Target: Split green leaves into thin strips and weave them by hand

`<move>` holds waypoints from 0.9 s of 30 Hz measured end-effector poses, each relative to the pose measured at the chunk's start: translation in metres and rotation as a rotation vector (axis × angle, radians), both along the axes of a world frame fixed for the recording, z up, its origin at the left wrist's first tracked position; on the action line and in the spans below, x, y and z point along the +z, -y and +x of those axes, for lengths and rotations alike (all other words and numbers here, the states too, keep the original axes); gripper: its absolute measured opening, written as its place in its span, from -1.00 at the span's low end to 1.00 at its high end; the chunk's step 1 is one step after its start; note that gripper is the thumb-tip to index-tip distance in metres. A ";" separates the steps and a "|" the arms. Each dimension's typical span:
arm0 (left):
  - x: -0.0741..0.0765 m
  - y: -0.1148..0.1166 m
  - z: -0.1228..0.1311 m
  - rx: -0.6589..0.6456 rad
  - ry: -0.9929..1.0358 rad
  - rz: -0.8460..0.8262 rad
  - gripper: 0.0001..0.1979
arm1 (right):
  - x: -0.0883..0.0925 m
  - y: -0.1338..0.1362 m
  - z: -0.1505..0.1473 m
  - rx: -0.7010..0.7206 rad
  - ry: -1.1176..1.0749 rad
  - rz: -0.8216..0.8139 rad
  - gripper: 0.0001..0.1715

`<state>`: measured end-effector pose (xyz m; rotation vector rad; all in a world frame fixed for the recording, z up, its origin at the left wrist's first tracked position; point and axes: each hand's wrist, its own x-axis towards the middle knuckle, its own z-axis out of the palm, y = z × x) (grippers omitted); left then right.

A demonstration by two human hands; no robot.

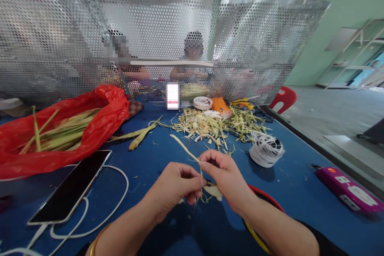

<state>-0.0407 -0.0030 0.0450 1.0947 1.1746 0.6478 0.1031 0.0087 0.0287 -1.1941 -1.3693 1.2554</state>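
My left hand [180, 184] and my right hand [223, 174] meet above the front middle of the table. Both are closed in a pinch on a narrow, pale yellow plant strip [184, 148]. Its free end points up and away to the left. The left fingers pinch the lower part, and the right thumb and fingers hold it a little higher. Thin fibres and a wider pale plant piece [213, 191] show below the fingers, partly hidden by the hands. Beyond them lies a heap of shredded plant scraps [204, 128].
A red plastic bag [115, 104] of long plant leaves stands left, near a phone [72, 188] with a white cable. On the right are a white ribbon roll [266, 152] and a purple pack [348, 188]. A perforated metal screen [162, 20] stands behind, with two people beyond.
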 end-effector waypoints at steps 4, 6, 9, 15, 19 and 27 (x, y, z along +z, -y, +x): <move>0.000 0.001 0.000 0.016 0.038 -0.012 -0.78 | 0.001 -0.004 0.002 0.039 0.045 -0.039 -0.81; 0.004 0.001 -0.002 0.041 0.092 -0.014 -0.77 | 0.004 -0.008 0.006 0.075 0.056 -0.034 -0.79; 0.010 0.001 -0.006 0.091 0.128 -0.014 -0.77 | 0.011 -0.012 0.014 0.116 0.082 0.032 -0.75; 0.016 0.000 -0.012 0.139 0.106 0.034 -0.72 | 0.023 -0.012 0.023 0.289 0.253 0.173 -0.83; 0.013 -0.002 -0.011 0.185 0.166 0.028 -0.79 | 0.020 -0.009 0.021 0.212 0.386 0.260 -0.80; 0.010 0.000 -0.011 0.173 0.206 -0.024 -0.80 | 0.011 -0.006 0.016 0.071 0.571 0.657 -0.84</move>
